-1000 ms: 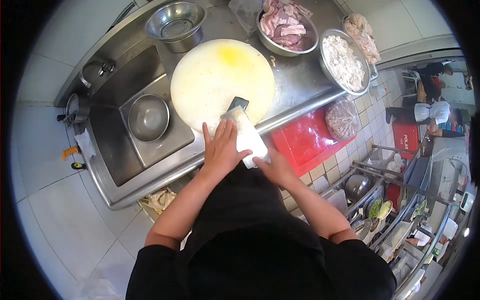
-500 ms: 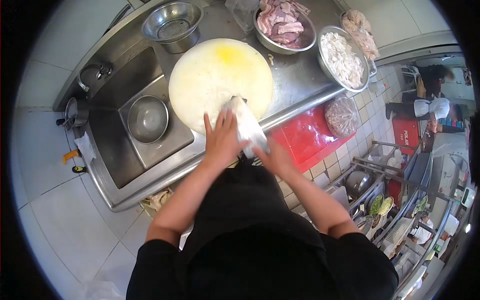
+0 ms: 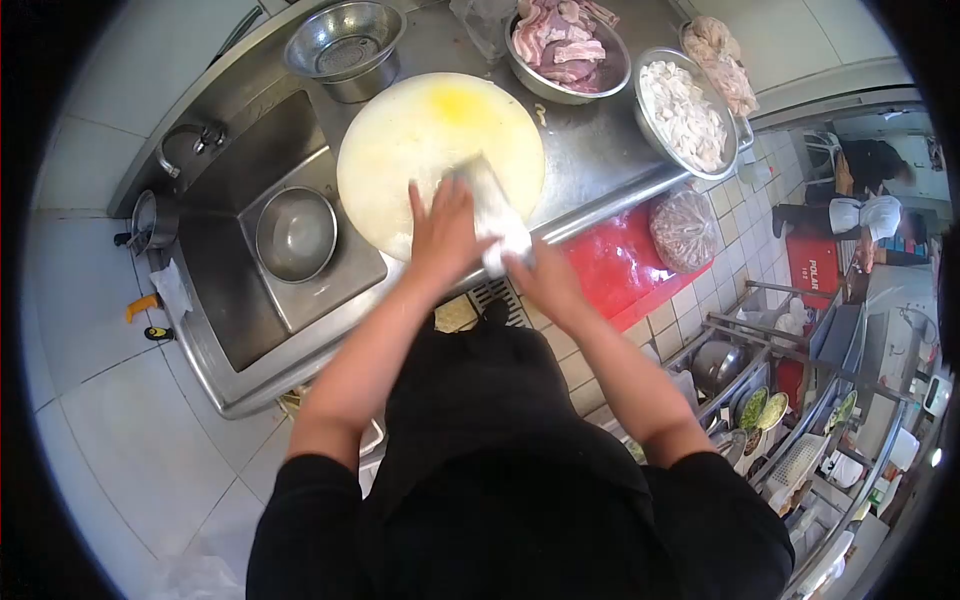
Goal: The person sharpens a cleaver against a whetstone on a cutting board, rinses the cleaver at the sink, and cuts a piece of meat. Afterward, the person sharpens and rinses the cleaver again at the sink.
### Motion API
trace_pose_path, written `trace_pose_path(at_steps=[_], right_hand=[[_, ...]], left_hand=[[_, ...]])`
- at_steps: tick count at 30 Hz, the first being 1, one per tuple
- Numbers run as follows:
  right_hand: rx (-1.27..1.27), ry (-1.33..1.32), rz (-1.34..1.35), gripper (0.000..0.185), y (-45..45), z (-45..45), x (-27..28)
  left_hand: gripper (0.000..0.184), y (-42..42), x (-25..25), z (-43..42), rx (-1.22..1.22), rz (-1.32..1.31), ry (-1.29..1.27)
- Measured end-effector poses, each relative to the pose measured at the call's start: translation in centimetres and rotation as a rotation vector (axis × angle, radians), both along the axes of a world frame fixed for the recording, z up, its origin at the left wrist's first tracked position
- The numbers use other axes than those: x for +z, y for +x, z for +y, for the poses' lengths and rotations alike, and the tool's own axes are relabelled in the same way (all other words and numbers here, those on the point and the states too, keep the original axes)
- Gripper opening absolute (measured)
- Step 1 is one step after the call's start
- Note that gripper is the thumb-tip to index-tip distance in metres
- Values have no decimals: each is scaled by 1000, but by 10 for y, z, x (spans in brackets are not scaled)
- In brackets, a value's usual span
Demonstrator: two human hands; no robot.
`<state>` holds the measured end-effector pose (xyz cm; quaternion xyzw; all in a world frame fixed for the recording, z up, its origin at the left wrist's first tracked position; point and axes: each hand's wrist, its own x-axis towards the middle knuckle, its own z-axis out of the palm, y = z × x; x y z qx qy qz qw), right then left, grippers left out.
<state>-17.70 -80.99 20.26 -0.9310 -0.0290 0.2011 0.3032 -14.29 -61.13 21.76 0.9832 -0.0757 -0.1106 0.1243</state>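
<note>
A broad, flat metal blade (image 3: 507, 232), blurred by motion, slants over the near right edge of the round white cutting board (image 3: 400, 135). My left hand (image 3: 443, 232) lies flat against its left side, fingers stretched forward and thumb apart. At the blade's near end, my right hand (image 3: 545, 282) is closed on it; the handle is hidden. The blade's far end looks grey and smeared, and what lies under it cannot be made out. A yellow stain marks the far part of the board.
A sink holds a metal bowl (image 3: 296, 234). Behind the board stand a metal strainer (image 3: 345, 42), a bowl of raw meat (image 3: 570, 75) and a bowl of white pieces (image 3: 683, 115). A bagged item (image 3: 684, 232) rests on a red lid (image 3: 610, 265). People and shelving are at right.
Both hands and the blade have moved forward, farther over the board. The dark block seen under the blade's far end is now out of sight. Floor tiles and a grate now show below the hands.
</note>
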Motion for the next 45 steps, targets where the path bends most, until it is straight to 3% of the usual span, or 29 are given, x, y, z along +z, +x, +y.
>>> trace_pose_path(at_steps=[3,5,8,10,13,15,18,19,21,25,27,30,33,35,37,42,45], right_hand=[[19,94,141,61,-58,-26,4],[30,92,83,62,-27,-17,14],[-18,-125,77,56,66,19,23],[-59,-139,12,57,101,35,12],[-92,-113,10,58,84,32,10],[-53,-113,14,58,40,16,3],[-8,20,85,57,-44,-12,16],[29,106,13,57,-67,-27,-4],[45,61,72,58,-57,-26,4],[-17,-138,49,59,67,19,15],[-83,-127,1,58,99,35,9],[-59,-123,6,58,74,25,2],[1,-48,40,60,-8,-6,7],[8,40,113,58,-58,-23,13],[41,64,-3,60,-60,-26,9],[-14,-114,19,60,80,18,12],[-67,-121,9,60,82,26,6]], left_hand=[[94,-69,15,-3,19,45,-113],[93,-47,7,1,30,8,-61],[84,53,-10,15,79,-14,-51],[83,102,2,25,74,111,-23],[84,94,2,21,47,81,-45],[87,42,-3,8,15,-20,-40],[92,-53,8,-4,-8,15,-76],[93,-74,10,-6,-3,39,-117],[92,-70,10,-7,20,53,-113],[88,59,-12,12,49,-62,-9],[86,107,9,21,35,115,-1],[84,86,0,14,14,89,-19],[94,-12,-8,0,-18,-16,-46],[94,-62,20,-7,-10,122,-83],[93,-70,14,-8,13,73,-106],[84,76,0,16,34,29,-29],[83,91,8,14,15,91,2]])
